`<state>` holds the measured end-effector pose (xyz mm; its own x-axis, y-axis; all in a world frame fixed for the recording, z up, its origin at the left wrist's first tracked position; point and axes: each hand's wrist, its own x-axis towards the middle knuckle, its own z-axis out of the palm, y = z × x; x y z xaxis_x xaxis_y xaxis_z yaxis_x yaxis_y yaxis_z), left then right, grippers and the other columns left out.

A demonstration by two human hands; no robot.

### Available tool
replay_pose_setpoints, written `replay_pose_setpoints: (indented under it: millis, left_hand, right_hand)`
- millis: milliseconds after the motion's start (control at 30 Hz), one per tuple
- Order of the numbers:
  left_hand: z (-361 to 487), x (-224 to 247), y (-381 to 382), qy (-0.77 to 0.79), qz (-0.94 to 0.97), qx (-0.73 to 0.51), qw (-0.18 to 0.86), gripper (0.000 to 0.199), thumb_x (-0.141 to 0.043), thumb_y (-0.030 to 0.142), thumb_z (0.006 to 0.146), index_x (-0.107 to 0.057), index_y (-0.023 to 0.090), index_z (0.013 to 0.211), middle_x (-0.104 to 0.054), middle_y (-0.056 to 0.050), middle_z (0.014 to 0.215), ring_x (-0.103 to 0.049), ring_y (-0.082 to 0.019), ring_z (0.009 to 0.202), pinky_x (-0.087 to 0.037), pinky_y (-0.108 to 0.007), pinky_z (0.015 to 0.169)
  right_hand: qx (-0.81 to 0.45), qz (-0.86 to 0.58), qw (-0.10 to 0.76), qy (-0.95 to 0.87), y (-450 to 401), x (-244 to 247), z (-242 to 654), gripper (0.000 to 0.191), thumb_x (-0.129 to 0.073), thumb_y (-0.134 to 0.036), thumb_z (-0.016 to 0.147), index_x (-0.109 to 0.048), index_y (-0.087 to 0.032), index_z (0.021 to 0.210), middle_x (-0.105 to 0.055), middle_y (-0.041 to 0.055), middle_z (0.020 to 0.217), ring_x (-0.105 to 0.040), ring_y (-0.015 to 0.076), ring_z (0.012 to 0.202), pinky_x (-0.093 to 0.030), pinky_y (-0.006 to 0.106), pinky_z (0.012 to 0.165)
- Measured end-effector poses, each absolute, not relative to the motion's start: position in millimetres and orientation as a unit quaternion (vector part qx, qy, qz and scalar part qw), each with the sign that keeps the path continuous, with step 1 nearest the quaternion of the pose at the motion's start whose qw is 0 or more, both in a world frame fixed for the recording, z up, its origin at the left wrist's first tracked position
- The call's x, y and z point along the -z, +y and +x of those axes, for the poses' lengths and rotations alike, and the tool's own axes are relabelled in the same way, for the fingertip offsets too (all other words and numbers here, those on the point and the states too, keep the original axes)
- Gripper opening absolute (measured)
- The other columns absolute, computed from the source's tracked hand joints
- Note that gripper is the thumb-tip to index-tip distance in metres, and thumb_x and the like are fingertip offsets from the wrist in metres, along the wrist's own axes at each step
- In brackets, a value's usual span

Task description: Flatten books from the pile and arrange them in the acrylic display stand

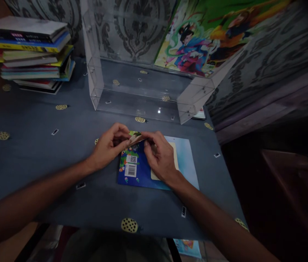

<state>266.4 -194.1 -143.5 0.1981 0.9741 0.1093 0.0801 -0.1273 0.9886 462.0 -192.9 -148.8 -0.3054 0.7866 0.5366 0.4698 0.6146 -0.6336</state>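
My left hand [110, 143] pinches the left end of a small, thin card-like piece [135, 139] with a pale edge. My right hand [160, 154] is closed at its right end, thumb and fingertips together. The fingers cover much of the piece, so I cannot tell whether it is one card or several. Beneath both hands a blue book [188, 160] lies flat, with a QR code and a barcode on its left part. My right hand and wrist hide part of a pale yellow panel printed on it.
A clear acrylic rack [140, 105] stands behind the hands, with a colourful picture book [194, 47] leaning in it. At the back left rises an uneven stack of books [36, 54]. The grey pineapple-print tablecloth [34, 156] covers the table, whose edge runs down the right side.
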Motion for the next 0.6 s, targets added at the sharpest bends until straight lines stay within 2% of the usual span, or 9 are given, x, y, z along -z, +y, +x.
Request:
replay_pose_setpoints:
  millis: [133,267,400,600]
  left_hand:
    - [266,139,-196,0.435,0.609,-0.447,0.490,0.021,-0.067,0.029,0.086,-0.054,0.021,0.101,-0.074,-0.002,0.093,-0.071,-0.015,0.088,-0.054,-0.025,0.074]
    - [264,138,-197,0.420,0.619,-0.448,0.490,0.014,-0.057,0.027,0.091,-0.056,0.020,0.103,-0.074,-0.003,0.091,-0.070,-0.016,0.084,-0.055,-0.027,0.074]
    - [261,145,-190,0.456,0.630,-0.457,0.433,0.013,-0.052,0.023,0.092,-0.059,0.019,0.102,-0.071,-0.004,0.091,-0.067,-0.016,0.085,-0.054,-0.029,0.078]
    - [249,162,-170,0.506,0.684,-0.418,0.318,0.032,-0.049,0.010,0.085,-0.065,0.018,0.112,-0.067,-0.005,0.100,-0.064,-0.016,0.091,-0.053,-0.031,0.084]
  right_hand:
    - [-0.183,-0.418,0.430,-0.779,-193,151,462,0.032,-0.048,-0.012,0.094,-0.061,-0.023,0.121,-0.058,0.0075,0.103,-0.063,0.0209,0.093,-0.056,0.037,0.078]
    - [-0.178,-0.431,0.435,-0.771,-192,152,463,0.026,-0.049,-0.012,0.093,-0.061,-0.024,0.112,-0.058,0.0088,0.110,-0.063,0.0220,0.098,-0.056,0.038,0.078]
    - [-0.194,-0.411,0.438,-0.776,-192,151,463,0.018,-0.048,-0.010,0.093,-0.058,-0.022,0.101,-0.063,0.0050,0.096,-0.064,0.0195,0.088,-0.054,0.035,0.077]
    - [-0.214,-0.423,0.435,-0.766,-193,149,462,0.016,-0.047,-0.013,0.095,-0.059,-0.022,0.100,-0.064,0.0045,0.093,-0.064,0.0186,0.083,-0.053,0.033,0.074]
